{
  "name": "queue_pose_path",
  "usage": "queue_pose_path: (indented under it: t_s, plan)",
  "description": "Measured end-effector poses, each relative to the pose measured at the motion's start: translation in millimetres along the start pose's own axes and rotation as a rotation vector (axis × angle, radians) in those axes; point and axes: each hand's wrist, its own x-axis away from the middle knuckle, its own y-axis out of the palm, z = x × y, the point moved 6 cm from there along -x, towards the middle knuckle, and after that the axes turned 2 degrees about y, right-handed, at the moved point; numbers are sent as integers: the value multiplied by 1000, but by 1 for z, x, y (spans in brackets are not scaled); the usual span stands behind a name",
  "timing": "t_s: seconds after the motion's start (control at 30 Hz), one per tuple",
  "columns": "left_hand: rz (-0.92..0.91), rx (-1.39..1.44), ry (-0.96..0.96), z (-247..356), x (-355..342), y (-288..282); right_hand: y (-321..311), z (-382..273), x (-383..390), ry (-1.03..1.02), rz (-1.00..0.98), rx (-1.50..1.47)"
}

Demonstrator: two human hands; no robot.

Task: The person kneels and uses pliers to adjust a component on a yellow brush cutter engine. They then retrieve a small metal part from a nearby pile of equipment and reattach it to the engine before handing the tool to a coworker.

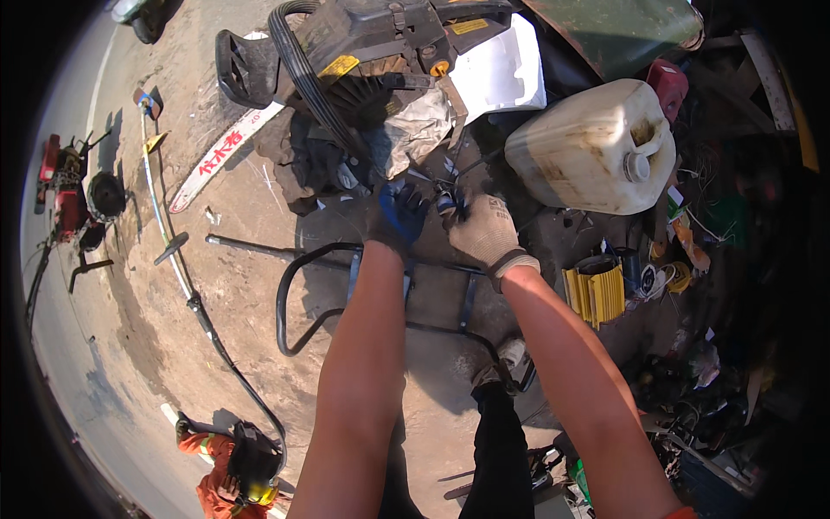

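My left hand (399, 213), in a dark blue glove, reaches forward with its fingers curled together. Close beside it, my right hand (484, 228) wears a beige knit glove with dark fingertips, its fingers closed too. Small metal bits (443, 183) show at the fingertips of both hands, too small to name. Just beyond lies a crumpled pale cloth (417, 131), next to a large dark chainsaw (380, 60) with a white guide bar (226, 156). Under my forearms a black tubular frame (290, 298) lies on the ground.
A stained white jerrycan (562, 156) stands right of my hands, near a yellow finned part (596, 292) and assorted clutter. At left lie a long brush cutter (177, 259) and a red wheeled machine (67, 203). A person in orange (220, 467) is at lower left.
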Motion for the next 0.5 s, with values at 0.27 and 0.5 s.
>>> queue_pose_path:
  t_s: [0.27,0.5]
  plan:
    - [-416,174,-73,-17,-8,17,80,16,-95,96,-167,-25]
    - [-724,257,-122,-5,-3,28,79,-6,-90,-987,-84,529]
